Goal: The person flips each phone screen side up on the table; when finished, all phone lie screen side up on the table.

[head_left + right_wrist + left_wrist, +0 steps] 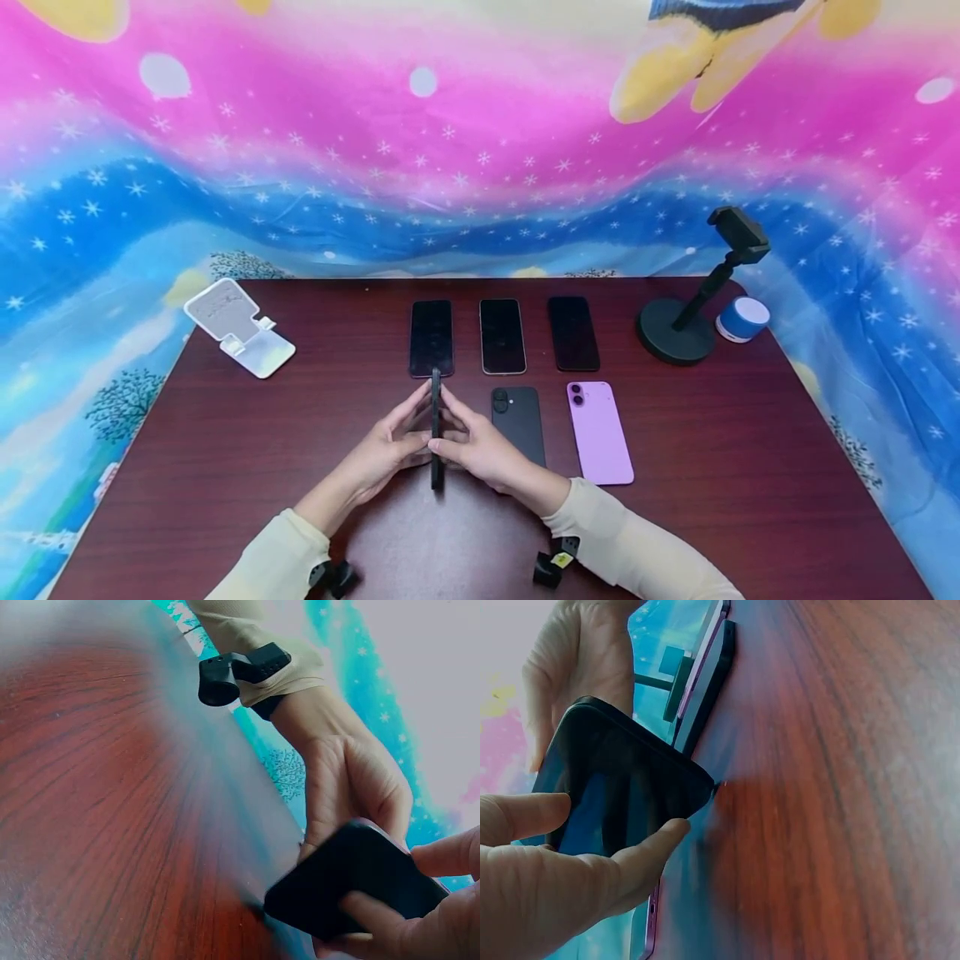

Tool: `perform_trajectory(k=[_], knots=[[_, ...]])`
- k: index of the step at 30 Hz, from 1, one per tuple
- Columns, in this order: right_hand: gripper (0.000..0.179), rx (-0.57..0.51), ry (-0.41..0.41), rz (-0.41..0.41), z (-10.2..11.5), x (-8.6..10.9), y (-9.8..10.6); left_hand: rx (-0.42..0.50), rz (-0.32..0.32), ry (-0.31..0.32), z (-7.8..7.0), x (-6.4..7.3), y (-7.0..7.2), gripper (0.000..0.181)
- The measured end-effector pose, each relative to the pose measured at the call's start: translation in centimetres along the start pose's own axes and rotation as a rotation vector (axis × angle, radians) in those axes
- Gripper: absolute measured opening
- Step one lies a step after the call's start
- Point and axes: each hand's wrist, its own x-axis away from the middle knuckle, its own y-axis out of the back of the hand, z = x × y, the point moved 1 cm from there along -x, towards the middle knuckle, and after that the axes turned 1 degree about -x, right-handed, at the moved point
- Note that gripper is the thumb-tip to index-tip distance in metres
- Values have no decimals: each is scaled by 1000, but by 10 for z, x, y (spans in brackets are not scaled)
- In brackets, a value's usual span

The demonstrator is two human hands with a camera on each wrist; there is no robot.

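Observation:
A black smartphone [436, 429] stands on its edge between both hands, seen nearly edge-on in the head view. My left hand [382, 450] holds it from the left, with thumb and fingers spread against its glossy face [622, 780] in the left wrist view. From the other side my right hand [483, 450] holds the same phone, thumb at the near part and fingers farther up. A dark phone [431, 337] lies flat just beyond the held one. Right of the hands lies a black phone [521, 421] with its camera side up, partly behind the right wrist.
Two more dark-screened phones [502, 336], [573, 333] lie in the back row. A lilac phone [602, 433] lies camera side up at right. A white folding stand [258, 354] is at back left; a black phone stand [675, 332] and a blue-and-white cylinder [742, 319] are at back right.

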Motion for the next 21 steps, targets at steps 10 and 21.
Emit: perform_trajectory(k=[10,21], knots=[[72,-81,6,-11,6,6,0,-2,-14,-3,-2,1,4,74],[78,-84,110,23,12,8,7,-62,-96,7,-5,2,8,77]])
